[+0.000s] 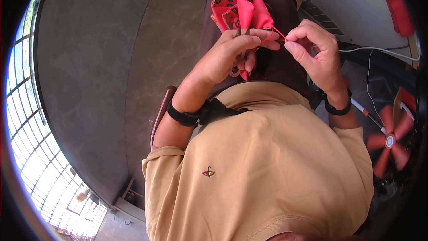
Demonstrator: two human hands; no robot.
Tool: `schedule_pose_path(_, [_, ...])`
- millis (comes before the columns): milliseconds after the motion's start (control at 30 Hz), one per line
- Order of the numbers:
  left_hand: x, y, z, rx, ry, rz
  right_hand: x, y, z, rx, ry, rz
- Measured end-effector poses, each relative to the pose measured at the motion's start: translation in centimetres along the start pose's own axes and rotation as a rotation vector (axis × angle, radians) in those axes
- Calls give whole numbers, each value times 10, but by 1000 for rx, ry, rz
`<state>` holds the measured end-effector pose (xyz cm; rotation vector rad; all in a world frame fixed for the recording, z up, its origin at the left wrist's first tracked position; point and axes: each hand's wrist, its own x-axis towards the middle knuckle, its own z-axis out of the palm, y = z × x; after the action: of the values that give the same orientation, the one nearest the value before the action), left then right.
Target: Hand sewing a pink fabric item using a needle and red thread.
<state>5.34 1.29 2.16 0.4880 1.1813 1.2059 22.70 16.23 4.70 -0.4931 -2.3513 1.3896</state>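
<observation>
A red flowered cloth piece (232,5) with plain pink-red folds lies over my dark-trousered lap. My left hand (236,49) is closed at its near edge, the fingers stretched toward the right. Two dark pointed tips, apparently of small scissors (238,32), stick up between those fingers; a ring-shaped handle part shows below the palm. From the cloth's lower right corner runs a thin red cord (279,32), looped by the left fingertips. Its other end is pinched between thumb and forefinger of my right hand (314,47), which pulls it fairly straight.
A white cabinet-like box (343,2) stands at the far right, with red cloth (394,4) hanging by it. A white cable (379,50) crosses below. Lower right is a red-bladed fan (390,141). A barred window (33,120) borders the grey floor (93,62) on the left.
</observation>
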Motion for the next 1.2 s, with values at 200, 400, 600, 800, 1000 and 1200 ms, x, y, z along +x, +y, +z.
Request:
schedule_pose_path(200, [7, 2, -9, -304, -164, -51, 4, 2, -4, 111, 43, 41])
schedule_pose_path(400, [9, 3, 0, -149, -63, -58, 5, 1, -11, 101, 4, 48])
schedule_pose_path(600, [12, 0, 6, -70, 50, 5, 2, -2, -8, 98, 12, 45])
schedule_pose_path(800, [14, -8, 9, -89, 81, 29, -1, -5, -4, 9, -25, 13])
schedule_pose_path(1000, [8, -13, 10, -124, 67, -3, -2, -3, 2, 21, -15, -15])
schedule_pose_path(1200, [4, -8, 12, 115, 118, 33, 1, -3, 10, -15, -9, -48])
